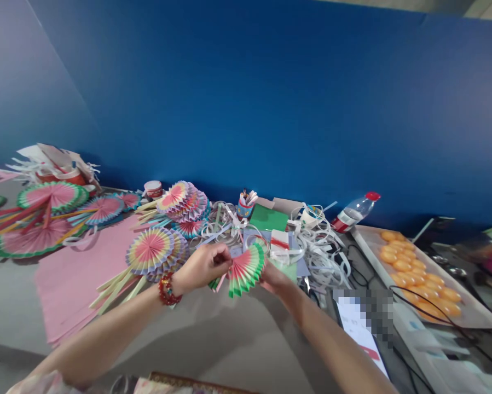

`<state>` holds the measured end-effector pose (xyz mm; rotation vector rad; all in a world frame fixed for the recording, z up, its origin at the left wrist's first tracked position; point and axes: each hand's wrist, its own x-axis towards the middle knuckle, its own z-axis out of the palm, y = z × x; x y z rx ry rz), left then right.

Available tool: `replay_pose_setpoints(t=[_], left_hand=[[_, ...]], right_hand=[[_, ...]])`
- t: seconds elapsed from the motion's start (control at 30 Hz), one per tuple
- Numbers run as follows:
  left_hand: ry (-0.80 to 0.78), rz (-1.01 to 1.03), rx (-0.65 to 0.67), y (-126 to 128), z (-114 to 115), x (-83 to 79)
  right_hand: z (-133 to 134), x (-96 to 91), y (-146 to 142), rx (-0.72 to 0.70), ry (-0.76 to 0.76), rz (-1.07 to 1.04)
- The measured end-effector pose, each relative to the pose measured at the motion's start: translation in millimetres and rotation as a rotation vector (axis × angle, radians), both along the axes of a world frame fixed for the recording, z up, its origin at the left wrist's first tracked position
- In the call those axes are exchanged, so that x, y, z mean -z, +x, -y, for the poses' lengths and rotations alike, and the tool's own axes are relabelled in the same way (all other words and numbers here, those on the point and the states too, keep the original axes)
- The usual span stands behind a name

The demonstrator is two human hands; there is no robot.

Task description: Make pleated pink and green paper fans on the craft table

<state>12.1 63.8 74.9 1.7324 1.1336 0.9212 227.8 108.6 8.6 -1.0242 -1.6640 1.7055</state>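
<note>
Both my hands hold one pleated paper fan (246, 269), pink in the middle with green and yellow edges, half spread above the grey table (213, 334). My left hand (202, 266), with a red bead bracelet at the wrist, pinches the fan's folded end, fingers closed. My right hand (275, 278) grips the fan's other side from behind; its fingers are mostly hidden by the paper.
Finished round paper fans on sticks (153, 250) lie left on a pink sheet (71, 279), more at far left (52, 197). White paper strips (319, 246), a pen cup (244, 207), a plastic bottle (354, 210) and a tray of orange pieces (418, 273) sit right. A blue wall stands behind.
</note>
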Motion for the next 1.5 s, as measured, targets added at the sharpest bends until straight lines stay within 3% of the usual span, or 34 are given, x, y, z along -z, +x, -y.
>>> replay_pose_setpoints(t=[0.13,0.3,0.53,0.6,0.77,0.87,1.0,1.1,1.33,1.5], left_hand=[[-0.168,0.21,-0.077,-6,-15,16.2],[-0.293,0.307,-0.062,-2,-26,24.6],[-0.381,0.28,-0.084,-4,-33,29.5],[-0.37,0.238,-0.104,-5,-34,32.4],[-0.274,0.089,-0.15,-6,-38,37.4],[-0.158,-0.035,-0.188,-3,-39,36.4],[0.016,-0.195,-0.195,3,-34,29.8],[0.092,-0.285,-0.147,7,-26,24.3],[0.164,-0.397,-0.01,17,-7,16.3],[0.098,-0.371,0.122,19,3,5.9]], right_hand=[[19,3.7,2,0.07,0.013,-0.008],[29,-5.9,-2,0.185,0.16,0.057],[42,-39.0,-7,0.215,0.432,0.256],[48,-53.5,-7,0.181,0.554,0.363],[60,-81.8,-11,-0.036,1.072,0.878],[63,-90.4,-15,-0.151,1.263,0.991],[59,-101.8,-19,-0.172,1.417,1.027],[49,-113.5,-19,-0.21,1.394,0.962],[0,-126.9,-14,-0.195,1.13,0.674],[-35,-109.3,-12,-0.28,0.726,0.274]])
